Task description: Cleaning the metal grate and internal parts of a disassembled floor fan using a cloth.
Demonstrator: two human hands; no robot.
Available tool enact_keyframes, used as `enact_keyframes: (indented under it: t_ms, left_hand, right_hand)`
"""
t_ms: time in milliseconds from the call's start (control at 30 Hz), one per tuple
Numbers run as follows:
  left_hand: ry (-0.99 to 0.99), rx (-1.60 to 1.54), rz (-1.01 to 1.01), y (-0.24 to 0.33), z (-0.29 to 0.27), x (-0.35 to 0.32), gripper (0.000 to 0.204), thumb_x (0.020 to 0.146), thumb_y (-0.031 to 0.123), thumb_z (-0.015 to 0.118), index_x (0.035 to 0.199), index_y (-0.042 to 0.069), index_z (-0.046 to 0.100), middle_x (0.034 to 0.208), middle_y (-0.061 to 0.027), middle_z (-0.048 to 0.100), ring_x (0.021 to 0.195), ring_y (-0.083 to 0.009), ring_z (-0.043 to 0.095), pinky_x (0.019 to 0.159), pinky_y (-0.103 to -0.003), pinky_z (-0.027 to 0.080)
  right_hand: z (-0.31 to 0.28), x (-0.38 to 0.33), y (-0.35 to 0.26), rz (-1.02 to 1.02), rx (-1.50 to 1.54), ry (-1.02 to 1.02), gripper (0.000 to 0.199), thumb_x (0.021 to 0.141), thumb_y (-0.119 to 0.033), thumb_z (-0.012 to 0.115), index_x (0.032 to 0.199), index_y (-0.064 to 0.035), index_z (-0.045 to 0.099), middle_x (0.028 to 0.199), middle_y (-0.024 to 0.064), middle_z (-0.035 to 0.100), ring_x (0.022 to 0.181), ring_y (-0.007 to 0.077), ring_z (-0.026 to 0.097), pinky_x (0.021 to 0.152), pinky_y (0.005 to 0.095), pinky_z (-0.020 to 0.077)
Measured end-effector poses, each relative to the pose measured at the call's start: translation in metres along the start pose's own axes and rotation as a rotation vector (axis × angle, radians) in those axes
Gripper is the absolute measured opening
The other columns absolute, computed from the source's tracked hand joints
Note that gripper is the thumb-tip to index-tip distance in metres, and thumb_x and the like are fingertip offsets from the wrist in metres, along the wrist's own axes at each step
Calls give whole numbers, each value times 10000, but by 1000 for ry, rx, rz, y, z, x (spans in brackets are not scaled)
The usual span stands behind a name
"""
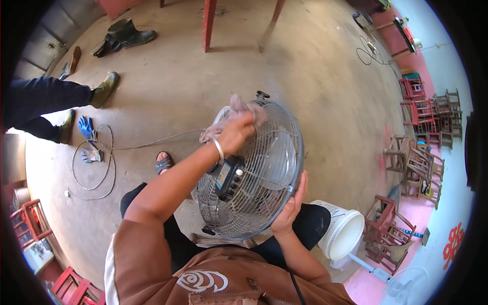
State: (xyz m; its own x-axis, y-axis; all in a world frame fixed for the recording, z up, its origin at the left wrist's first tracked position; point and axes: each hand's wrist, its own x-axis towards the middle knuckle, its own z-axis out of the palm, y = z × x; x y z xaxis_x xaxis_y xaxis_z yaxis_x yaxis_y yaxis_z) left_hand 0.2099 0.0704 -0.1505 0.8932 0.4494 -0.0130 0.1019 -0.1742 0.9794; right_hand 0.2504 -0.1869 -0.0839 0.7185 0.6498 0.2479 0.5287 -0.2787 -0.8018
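At left, a pale cable [168,138] lies in loose loops on the floor, its slack probably leaving the fan [260,178] free to tilt. The left hand [237,133] has its grip closed around a bunched cloth [239,105] at the grille. The fan leans between the knees, likely for easy reach; the right hand's [291,211] grip, partly open, cups its rim, apparently steadying it. Beside the right knee sits a white bucket [346,235]

Brown short-sleeved top [152,259], black trousers [316,222], dark strapped sandal [163,162]
A white rose-like swirl [195,279] marks the chest, a white stripe [110,274] edges the left sleeve [145,244], a pale bangle [219,151] rings the left wrist [225,144]; one thin black line [295,286] may be a cord.
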Motion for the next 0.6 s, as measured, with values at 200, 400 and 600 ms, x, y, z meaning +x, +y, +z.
enact_keyframes:
  t_ms: [200, 400, 600]
  left_hand:
    - [-111, 65, 180, 35, -22, -66, 230, 914, 167, 469, 1074, 5, 505, 1024, -220, 551, 1024, -405, 529, 892, -447, 429]
    - [55, 136, 5, -52, -1, 3, 316, 979, 208, 405, 1218, 11, 464, 1164, -246, 535, 1135, -399, 498, 960, -447, 399]
    - [87, 859, 153, -240, 0, 26, 449, 1002, 308, 383, 1342, 21, 444, 1193, -164, 583, 1139, -328, 551, 1000, -385, 418]
  right_hand:
    - [5, 1, -3, 63, 180, -9, 676, 985, -404, 283, 1450, 86, 251, 1513, 236, 237, 1408, 347, 261, 1143, 436, 221]
    - [6, 5, -6, 66, 122, 5, 670, 991, -395, 296, 1446, 94, 250, 1510, 238, 238, 1402, 340, 268, 1139, 433, 226]
    - [31, 15, -66, -75, -35, -87, 655, 984, -367, 348, 1434, 104, 276, 1501, 266, 253, 1388, 388, 276, 1133, 458, 216]
